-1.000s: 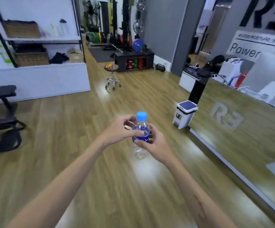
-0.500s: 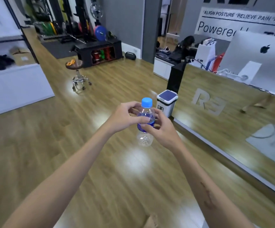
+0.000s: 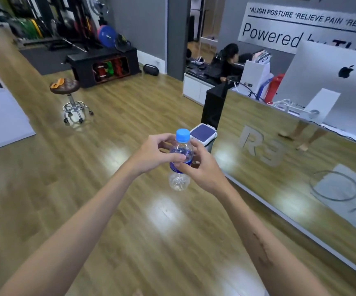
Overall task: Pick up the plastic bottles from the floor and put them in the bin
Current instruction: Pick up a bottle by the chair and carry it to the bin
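A clear plastic bottle (image 3: pixel 179 180) with a light blue cap and a dark blue label stands upright in the air in front of me. My left hand (image 3: pixel 153 153) holds its label from the left, fingers curled round it. My right hand (image 3: pixel 202 167) pinches the same label from the right. Just behind the hands stands the bin (image 3: pixel 204 135), a small white box with a dark blue lid, on the floor against the reception counter. The lid looks closed.
A mirrored reception counter (image 3: pixel 279 167) with a silver computer (image 3: pixel 332 86) runs along the right. A black pillar (image 3: pixel 212 105) stands behind the bin. A wheeled stool (image 3: pixel 70 97) is at middle left, weight racks at the back. A person sits behind the counter.
My view has swung right and come closer to the bin and counter. Both hands keep the same hold on the upright bottle.
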